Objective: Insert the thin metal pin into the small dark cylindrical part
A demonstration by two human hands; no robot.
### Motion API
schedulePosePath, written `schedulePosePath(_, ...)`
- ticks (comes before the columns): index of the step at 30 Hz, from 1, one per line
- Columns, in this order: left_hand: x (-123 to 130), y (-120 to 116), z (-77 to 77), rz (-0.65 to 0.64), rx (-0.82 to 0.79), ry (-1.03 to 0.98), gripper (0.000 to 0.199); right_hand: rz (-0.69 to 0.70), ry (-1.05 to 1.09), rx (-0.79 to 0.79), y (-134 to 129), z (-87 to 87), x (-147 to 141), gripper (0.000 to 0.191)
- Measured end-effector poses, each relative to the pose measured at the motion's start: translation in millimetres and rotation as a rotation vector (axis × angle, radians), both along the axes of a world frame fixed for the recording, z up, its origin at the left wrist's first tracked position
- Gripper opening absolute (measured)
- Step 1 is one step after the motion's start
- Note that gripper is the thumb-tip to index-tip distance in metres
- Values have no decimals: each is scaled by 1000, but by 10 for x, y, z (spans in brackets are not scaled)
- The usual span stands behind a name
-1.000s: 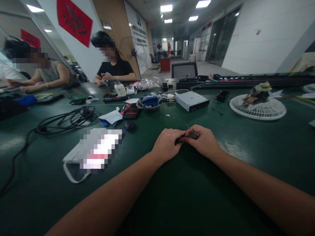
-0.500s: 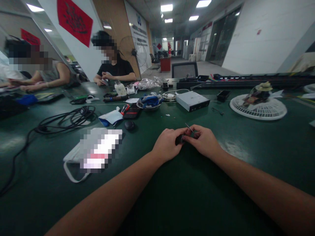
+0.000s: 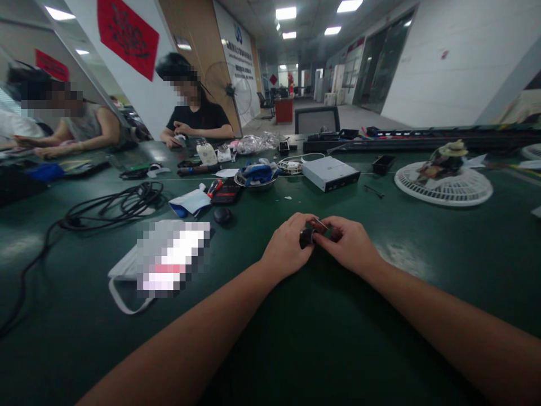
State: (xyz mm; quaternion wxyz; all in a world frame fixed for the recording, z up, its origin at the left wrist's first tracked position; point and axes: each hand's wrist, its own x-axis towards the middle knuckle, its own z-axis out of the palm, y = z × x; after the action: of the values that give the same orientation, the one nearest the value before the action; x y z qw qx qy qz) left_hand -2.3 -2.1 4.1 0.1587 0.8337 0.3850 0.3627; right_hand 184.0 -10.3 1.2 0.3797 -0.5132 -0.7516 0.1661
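Note:
My left hand [image 3: 287, 242] is closed around a small dark cylindrical piece [image 3: 306, 237], whose kind I cannot make out. My right hand [image 3: 349, 239] meets it from the other side, thumb against the edge of the piece. A thin metal rod [image 3: 321, 223] slants up and left from the right fingers, across the gap between both hands. Fingers cover much of the piece and the lower end of the rod. Both hands are low over the green tabletop [image 3: 321, 338].
Left lie a lit phone [image 3: 177, 256] on a white mask [image 3: 127, 265], a mouse [image 3: 222, 215] and coiled black cable [image 3: 114, 206]. Ahead are a metal bowl [image 3: 257, 183], a disc drive [image 3: 332, 172] and a white fan grille [image 3: 443, 189]. Two people [image 3: 198, 118] sit across the table.
The thin rod has tilted and dropped slightly leftward, toward my left fingers. The dark piece shows more between the hands. The forearms have barely moved.

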Motion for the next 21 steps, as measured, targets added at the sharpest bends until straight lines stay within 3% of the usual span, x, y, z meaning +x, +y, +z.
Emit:
schedulePosePath(9, 10, 4, 5, 131, 20, -21, 25, 34, 111, -29, -13, 5, -7, 20)
schedulePosePath(15, -12, 43, -24, 297, -1, -112, 28, 8, 16, 21, 6, -1, -3, 17)
schedulePosePath(21, -19, 51, -47, 295, 16, -122, 30, 67, -50, 87, -3, 4, 3, 31)
